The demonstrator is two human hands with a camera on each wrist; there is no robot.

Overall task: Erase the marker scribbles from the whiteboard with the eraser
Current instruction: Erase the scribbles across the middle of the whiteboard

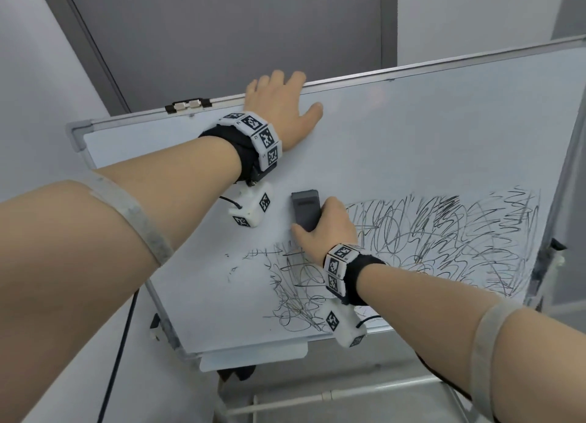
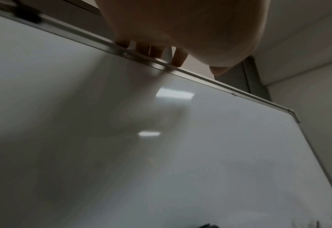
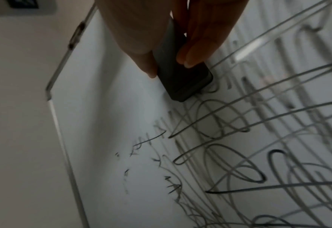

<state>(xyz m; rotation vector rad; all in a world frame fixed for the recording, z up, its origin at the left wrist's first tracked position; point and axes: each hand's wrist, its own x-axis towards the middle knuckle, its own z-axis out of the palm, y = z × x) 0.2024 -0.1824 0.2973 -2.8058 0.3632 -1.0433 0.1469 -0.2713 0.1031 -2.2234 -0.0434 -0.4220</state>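
A white whiteboard (image 1: 412,131) in a metal frame stands tilted before me. Black marker scribbles (image 1: 444,242) cover its lower right part; only faint specks (image 1: 233,267) are left at the lower left. My right hand (image 1: 326,229) grips a dark grey eraser (image 1: 306,210), pressed flat on the board at the scribbles' upper left edge. In the right wrist view thumb and fingers pinch the eraser (image 3: 179,72) by its sides, beside the scribbles (image 3: 249,138). My left hand (image 1: 279,105) holds the board's top frame, fingers hooked over the edge (image 2: 161,61), palm on the surface.
A clip (image 1: 188,104) sits on the top frame at the left. A pen tray (image 1: 253,357) hangs under the bottom edge. The board's stand (image 1: 317,400) shows below. A grey door (image 1: 228,36) and white walls lie behind. A black cable (image 1: 117,359) hangs at the lower left.
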